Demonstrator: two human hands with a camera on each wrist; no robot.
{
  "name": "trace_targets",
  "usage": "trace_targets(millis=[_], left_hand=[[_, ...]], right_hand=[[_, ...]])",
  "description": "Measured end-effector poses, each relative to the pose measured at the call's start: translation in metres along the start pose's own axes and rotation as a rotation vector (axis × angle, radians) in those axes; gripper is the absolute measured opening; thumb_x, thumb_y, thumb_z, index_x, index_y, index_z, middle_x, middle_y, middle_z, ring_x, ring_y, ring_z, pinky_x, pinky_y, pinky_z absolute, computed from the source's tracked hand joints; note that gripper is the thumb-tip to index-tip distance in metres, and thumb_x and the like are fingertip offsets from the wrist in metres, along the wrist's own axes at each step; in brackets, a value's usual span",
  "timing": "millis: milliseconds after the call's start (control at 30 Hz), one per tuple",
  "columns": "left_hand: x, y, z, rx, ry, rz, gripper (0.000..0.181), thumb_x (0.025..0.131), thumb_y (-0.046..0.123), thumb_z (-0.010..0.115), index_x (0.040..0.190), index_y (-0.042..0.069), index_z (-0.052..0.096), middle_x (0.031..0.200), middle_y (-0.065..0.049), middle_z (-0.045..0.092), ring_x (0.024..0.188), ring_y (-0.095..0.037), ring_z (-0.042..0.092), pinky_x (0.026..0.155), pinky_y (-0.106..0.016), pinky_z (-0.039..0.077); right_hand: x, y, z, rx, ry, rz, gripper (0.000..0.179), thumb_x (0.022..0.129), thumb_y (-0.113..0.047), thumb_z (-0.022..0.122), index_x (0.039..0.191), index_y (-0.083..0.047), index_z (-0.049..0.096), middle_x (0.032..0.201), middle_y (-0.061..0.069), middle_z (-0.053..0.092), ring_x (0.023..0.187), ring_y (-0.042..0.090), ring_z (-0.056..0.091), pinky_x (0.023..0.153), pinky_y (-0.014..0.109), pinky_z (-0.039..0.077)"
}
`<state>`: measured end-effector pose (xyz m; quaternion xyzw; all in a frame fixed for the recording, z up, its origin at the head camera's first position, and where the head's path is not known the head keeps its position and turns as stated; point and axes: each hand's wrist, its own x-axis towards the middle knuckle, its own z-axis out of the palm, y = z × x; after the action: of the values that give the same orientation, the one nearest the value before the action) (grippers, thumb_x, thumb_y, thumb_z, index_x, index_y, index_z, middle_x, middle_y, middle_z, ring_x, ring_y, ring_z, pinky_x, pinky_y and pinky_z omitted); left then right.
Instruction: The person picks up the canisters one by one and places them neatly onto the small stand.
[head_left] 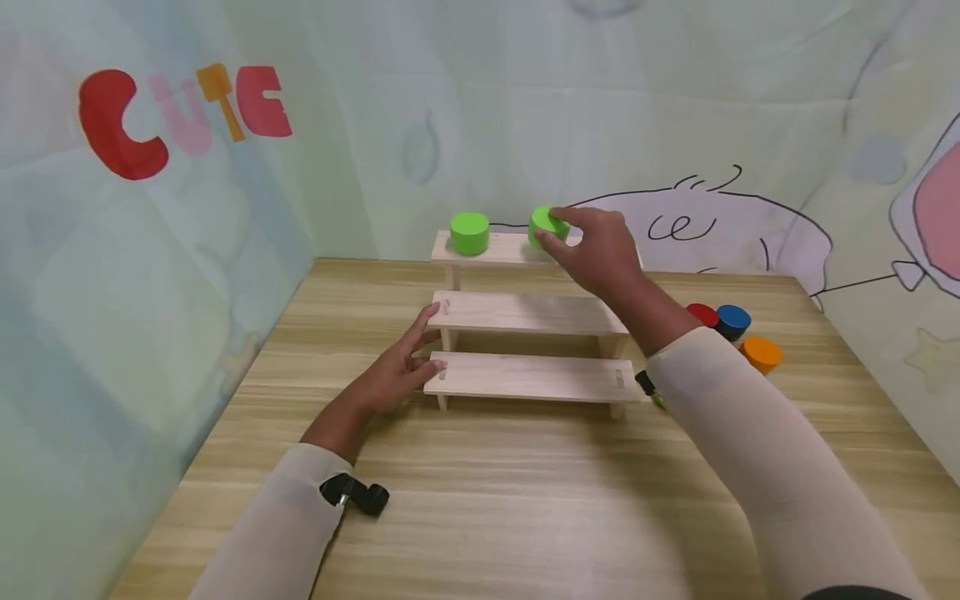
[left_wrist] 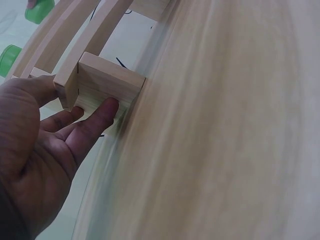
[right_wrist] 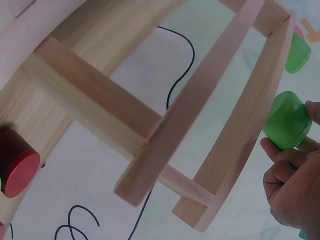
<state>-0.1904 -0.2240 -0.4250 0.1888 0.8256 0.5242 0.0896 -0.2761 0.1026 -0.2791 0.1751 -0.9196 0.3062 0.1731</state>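
Observation:
A pale wooden three-step stand is on the table. My left hand holds its left end, the thumb at the lowest step and a finger reaching the middle one. In the left wrist view, fingers lie against the stand's side support. My right hand pinches a green cylinder between thumb and fingers at the top step's right part. The right wrist view shows that green cylinder right at the top step's edge. Another green cylinder stands on the top step's left part.
Right of the stand, partly behind my right forearm, are a red cylinder, a blue-topped one and an orange one. A small black and green item shows beside the lowest step. A printed cloth wall rises behind the table.

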Motion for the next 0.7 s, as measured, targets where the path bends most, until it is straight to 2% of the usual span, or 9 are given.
trace_targets(millis=[133, 700], left_hand=[[0.0004, -0.0012, 0.0000, 0.005, -0.001, -0.010, 0.092, 0.113, 0.015, 0.062, 0.175, 0.046, 0.002, 0.176, -0.029, 0.030, 0.142, -0.058, 0.059, 0.106, -0.061, 0.061], [0.0005, -0.0016, -0.0016, 0.013, -0.008, 0.002, 0.091, 0.113, 0.018, 0.061, 0.175, 0.047, 0.001, 0.177, -0.029, 0.028, 0.142, -0.058, 0.058, 0.106, -0.061, 0.060]], right_hand=[[-0.0012, -0.0013, 0.0039, -0.044, -0.028, 0.016, 0.053, 0.105, -0.042, 0.073, 0.148, -0.011, 0.070, 0.146, 0.013, 0.073, 0.134, 0.032, 0.069, 0.098, 0.050, 0.060], [0.0021, -0.0005, 0.0062, -0.104, -0.077, 0.029, 0.055, 0.104, -0.046, 0.073, 0.148, -0.013, 0.069, 0.150, 0.013, 0.071, 0.143, 0.033, 0.065, 0.105, 0.053, 0.061]])
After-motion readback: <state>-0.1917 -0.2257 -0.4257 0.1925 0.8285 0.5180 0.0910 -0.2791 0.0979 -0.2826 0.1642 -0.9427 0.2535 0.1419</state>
